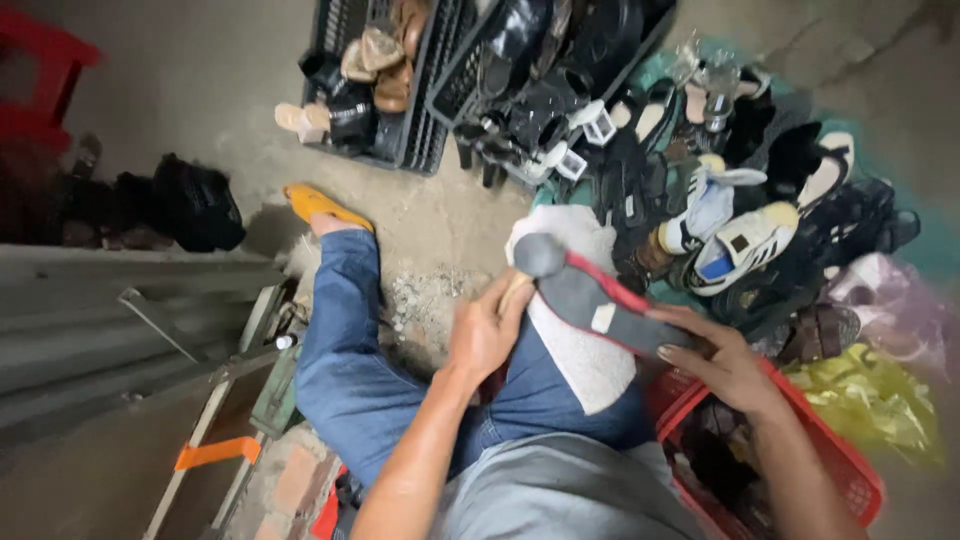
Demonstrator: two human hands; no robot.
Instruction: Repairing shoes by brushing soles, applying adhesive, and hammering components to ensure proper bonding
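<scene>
- Shoe (600, 305), dark with a red edge, lies sole-up across my right knee on a white cloth (580, 355), between my two hands.
- My right hand (725, 360) grips its near end from the side, fingers curled around the sole.
- My left hand (485, 335) closes on a wooden handle (513, 290) whose rounded grey head (540, 255) sits at the shoe's far end.
- Just beneath my right hand stands a red basket (850, 470); piled shoes (740, 240) lie beyond.

The black shoes in the crates (430, 140) smear into one dark blur. The red basket (850, 470) runs off the bottom edge, its contents too dim to make out.
</scene>
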